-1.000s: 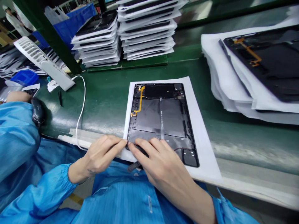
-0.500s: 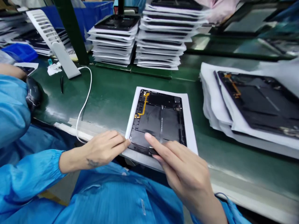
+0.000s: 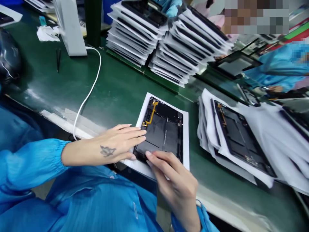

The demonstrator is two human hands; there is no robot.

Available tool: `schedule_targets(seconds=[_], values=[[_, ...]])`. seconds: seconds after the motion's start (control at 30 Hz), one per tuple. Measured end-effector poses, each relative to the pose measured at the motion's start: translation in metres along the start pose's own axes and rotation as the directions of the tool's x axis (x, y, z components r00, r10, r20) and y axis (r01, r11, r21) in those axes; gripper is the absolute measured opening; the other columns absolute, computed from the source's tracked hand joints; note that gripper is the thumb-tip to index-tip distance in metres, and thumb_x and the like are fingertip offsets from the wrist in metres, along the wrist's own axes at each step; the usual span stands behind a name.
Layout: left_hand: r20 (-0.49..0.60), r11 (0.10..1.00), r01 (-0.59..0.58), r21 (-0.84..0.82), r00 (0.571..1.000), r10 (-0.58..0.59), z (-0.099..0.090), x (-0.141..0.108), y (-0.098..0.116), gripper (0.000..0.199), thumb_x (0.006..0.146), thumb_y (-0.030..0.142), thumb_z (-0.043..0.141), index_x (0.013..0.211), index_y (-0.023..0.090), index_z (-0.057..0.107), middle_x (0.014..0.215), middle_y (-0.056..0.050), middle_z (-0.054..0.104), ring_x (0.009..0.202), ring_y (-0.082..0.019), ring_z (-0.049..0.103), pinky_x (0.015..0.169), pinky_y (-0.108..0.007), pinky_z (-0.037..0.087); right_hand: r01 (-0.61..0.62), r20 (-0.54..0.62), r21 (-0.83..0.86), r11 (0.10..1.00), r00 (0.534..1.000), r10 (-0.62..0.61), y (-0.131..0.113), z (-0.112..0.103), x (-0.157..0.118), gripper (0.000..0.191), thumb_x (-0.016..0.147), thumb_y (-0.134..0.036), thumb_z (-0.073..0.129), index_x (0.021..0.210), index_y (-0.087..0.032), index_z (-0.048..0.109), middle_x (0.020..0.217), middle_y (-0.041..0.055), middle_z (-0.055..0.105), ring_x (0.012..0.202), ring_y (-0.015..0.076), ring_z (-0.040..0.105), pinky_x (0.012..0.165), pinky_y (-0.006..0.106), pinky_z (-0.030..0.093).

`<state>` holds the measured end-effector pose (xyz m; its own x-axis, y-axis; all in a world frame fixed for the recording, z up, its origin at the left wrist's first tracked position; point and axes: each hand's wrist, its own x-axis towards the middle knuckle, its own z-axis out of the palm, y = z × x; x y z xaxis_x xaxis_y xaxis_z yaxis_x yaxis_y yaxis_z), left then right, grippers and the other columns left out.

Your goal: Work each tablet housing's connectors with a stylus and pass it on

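Head view: two bare hands work at one open dark tablet housing (image 3: 158, 133), which lies on one white sheet (image 3: 185, 138) at the near edge of the green bench (image 3: 120, 96), about the middle from left to right. One orange ribbon (image 3: 151, 116) runs down the housing's left side.

The left hand (image 3: 120, 143) is spread nearly flat, palm down, its fingers reaching over the housing's left near part; it has no grip on anything visible. The right hand (image 3: 177, 178) is half curled at the near edge, thumb and forefinger close together; whether they pinch anything cannot be told, as the fingers cover the spot. Together the hands hide much of the housing's near end.

Far behind stand two stacks of sheeted dark panels, one left (image 3: 136, 35) and one right (image 3: 185, 48); their layers are too blurred to count. On the right is one lower pile (image 3: 210, 129) topped by one more open housing (image 3: 241, 135).

On the left are one white cable (image 3: 90, 91), one white stand (image 3: 70, 29) cut off at the top, one pair of dark tweezers (image 3: 58, 60) and one dark rounded object (image 3: 9, 53), cut off by the frame. One co-worker's hand (image 3: 276, 88) shows at far right, blurred.
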<state>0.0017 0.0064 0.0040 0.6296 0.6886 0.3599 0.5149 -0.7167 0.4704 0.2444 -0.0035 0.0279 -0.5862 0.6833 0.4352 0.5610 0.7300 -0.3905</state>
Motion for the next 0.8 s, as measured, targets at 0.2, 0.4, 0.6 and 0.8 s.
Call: schedule_targets(seconds=[0.2, 0.4, 0.6, 0.8], values=[[-0.029, 0.999, -0.023, 0.032, 0.999, 0.024, 0.003, 0.003, -0.002, 0.045, 0.104, 0.03, 0.052, 0.145, 0.013, 0.048, 0.152, -0.013, 0.05, 0.145, -0.022, 0.043, 0.125, -0.043, 0.029, 0.049, 0.098, -0.073, 0.996, 0.994, -0.041, 0.0, 0.008, -0.001, 0.037, 0.094, 0.002, 0.052, 0.122, -0.018, 0.065, 0.104, 0.0094, 0.07, 0.087, 0.0167, 0.066, 0.076, 0.029, 0.055], [0.016, 0.993, -0.017, 0.113, 1.0, 0.015, 0.0, 0.004, 0.0, 0.045, 0.107, 0.034, 0.044, 0.144, 0.009, 0.049, 0.153, -0.012, 0.05, 0.146, -0.021, 0.042, 0.124, -0.041, 0.028, 0.076, 0.078, -0.114, 0.991, 0.995, -0.067, 0.001, 0.011, 0.002, 0.033, 0.095, 0.0, 0.051, 0.117, -0.019, 0.066, 0.101, 0.0081, 0.071, 0.086, 0.0156, 0.067, 0.075, 0.027, 0.055], [-0.001, 0.989, -0.02, 0.145, 1.0, 0.02, 0.002, 0.004, 0.001, 0.045, 0.108, 0.034, 0.04, 0.144, 0.009, 0.049, 0.152, -0.012, 0.051, 0.145, -0.021, 0.043, 0.123, -0.041, 0.029, 0.261, 0.168, -0.314, 0.913, 0.961, -0.218, -0.005, 0.006, 0.011, 0.026, 0.097, -0.002, 0.046, 0.11, -0.008, 0.068, 0.1, 0.0118, 0.074, 0.072, 0.0168, 0.058, 0.061, 0.031, 0.046], [0.039, 0.98, -0.036, 0.193, 0.999, 0.029, 0.001, 0.004, 0.001, 0.047, 0.109, 0.037, 0.036, 0.144, 0.009, 0.048, 0.153, -0.012, 0.049, 0.145, -0.022, 0.043, 0.122, -0.042, 0.031, 0.501, 0.339, -0.41, 0.763, 0.86, -0.383, -0.011, -0.007, 0.028, 0.027, 0.099, -0.009, 0.045, 0.092, -0.012, 0.07, 0.1, 0.0107, 0.075, 0.067, 0.0177, 0.052, 0.054, 0.034, 0.036]])
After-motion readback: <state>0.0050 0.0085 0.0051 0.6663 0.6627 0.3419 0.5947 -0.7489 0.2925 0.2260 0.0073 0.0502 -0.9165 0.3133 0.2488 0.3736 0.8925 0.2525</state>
